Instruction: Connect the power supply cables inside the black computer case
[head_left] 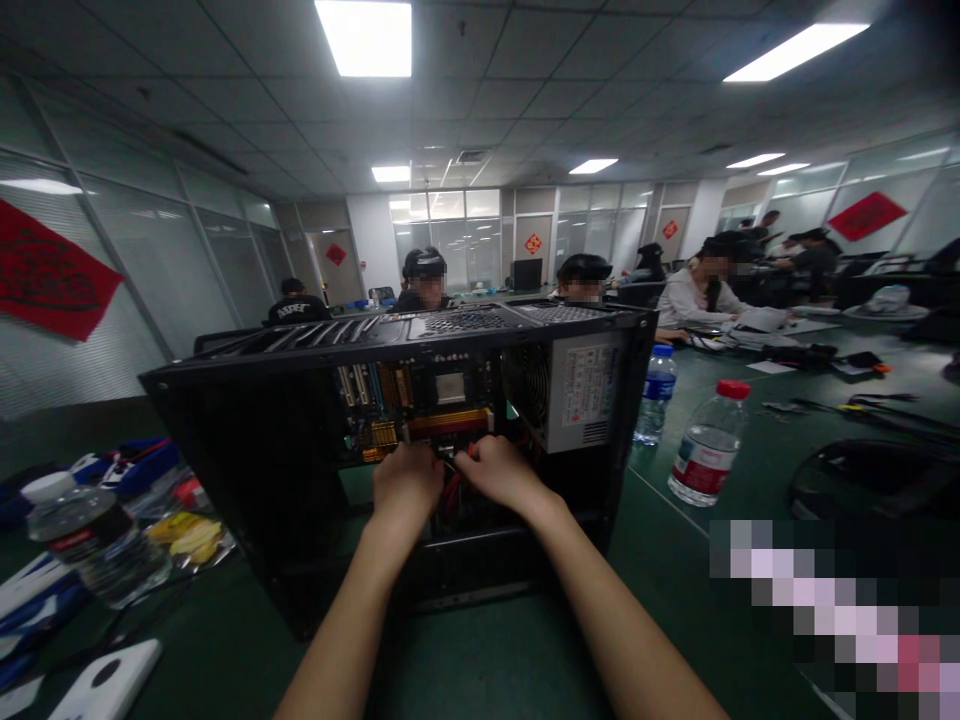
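A black computer case [397,335] with its side panel off stands in front of me. Both my hands reach through the open side, to the lower edge of the motherboard [424,385]. My left hand [407,482] is closed below the memory slots [450,424], its fingertips hidden behind it. Close by on the right, my right hand [501,472] is curled in a pinch; what it grips cannot be made out. Thin red and black cables [451,492] hang between the hands. A power supply [583,395] with a white label sits at the case's upper right.
Right of the case stand a blue-capped water bottle [658,395] and a red-capped one [708,450]. A white-capped bottle [97,545] and a small yellow packet [193,540] lie left. Black cables [847,480] are on the green table [682,580]. People sit beyond.
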